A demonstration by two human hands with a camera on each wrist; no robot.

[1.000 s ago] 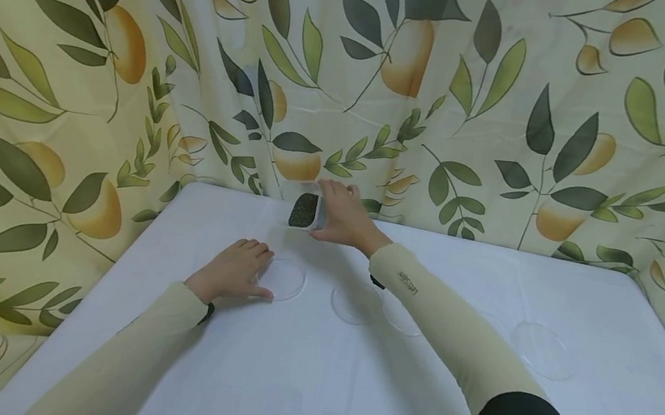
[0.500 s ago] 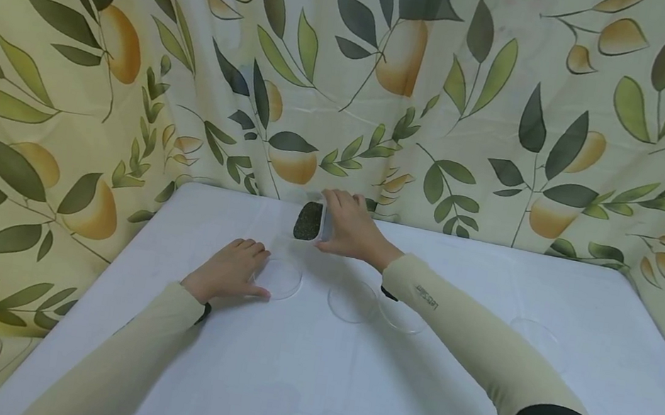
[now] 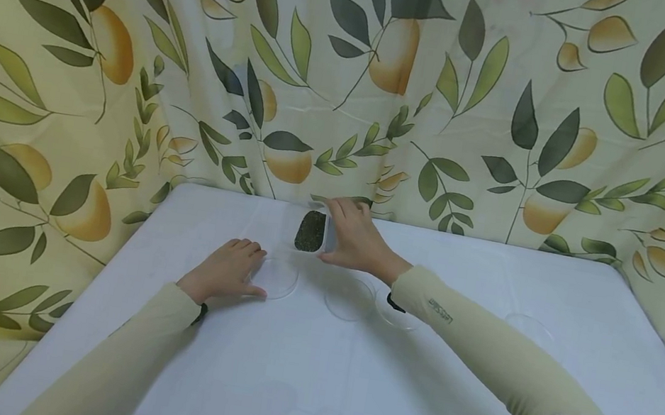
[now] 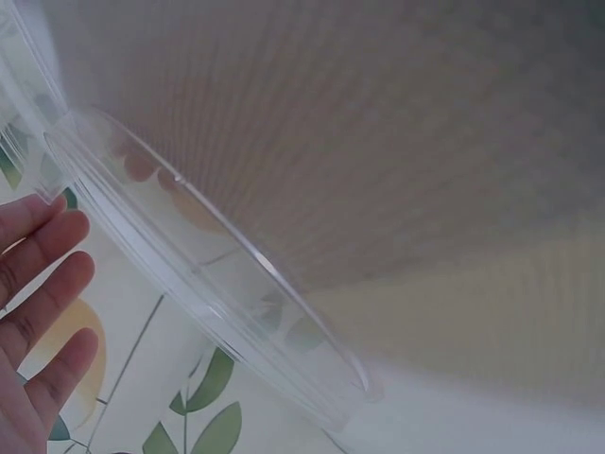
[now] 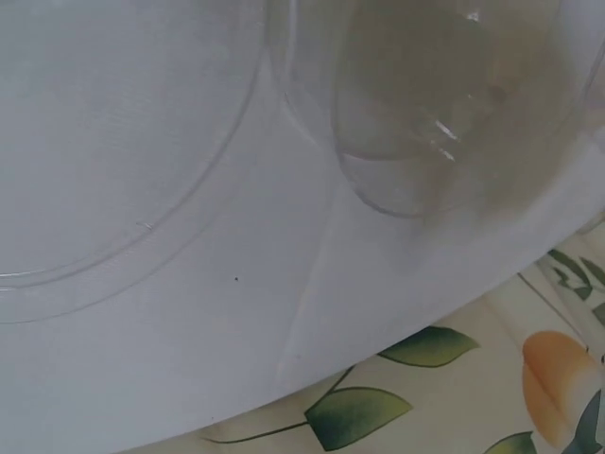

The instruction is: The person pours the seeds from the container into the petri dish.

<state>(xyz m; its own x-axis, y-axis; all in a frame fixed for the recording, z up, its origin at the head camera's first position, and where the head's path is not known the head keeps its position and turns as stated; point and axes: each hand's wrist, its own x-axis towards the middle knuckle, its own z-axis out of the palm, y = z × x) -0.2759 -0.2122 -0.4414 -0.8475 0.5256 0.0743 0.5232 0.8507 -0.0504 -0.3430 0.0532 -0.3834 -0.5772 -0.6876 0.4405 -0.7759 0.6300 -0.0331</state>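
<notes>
My right hand (image 3: 360, 239) grips a small clear-walled tub (image 3: 311, 231) by its right side, raised over the back of the table. Dark green, grainy or flaky stuff shows in it; what kind I cannot tell. My left hand (image 3: 224, 269) lies at the left side of a clear, shallow round dish (image 3: 279, 280), thumb and fingers spread along its edge. In the left wrist view, the fingers (image 4: 57, 284) are loosely extended near the rim of a clear dish (image 4: 203, 293). The right wrist view shows neither the right hand nor the tub.
More clear round dishes stand on the white table (image 3: 292, 388): one dish (image 3: 350, 298) in the middle, one (image 3: 397, 312) partly under the right sleeve, another (image 3: 530, 328) farther right. A leaf-and-fruit patterned curtain (image 3: 465, 141) hangs right behind the table's back edge.
The right hand has brought the tub a little nearer and to the right, away from the curtain. My left hand stays beside the dish. The head view has shifted slightly.
</notes>
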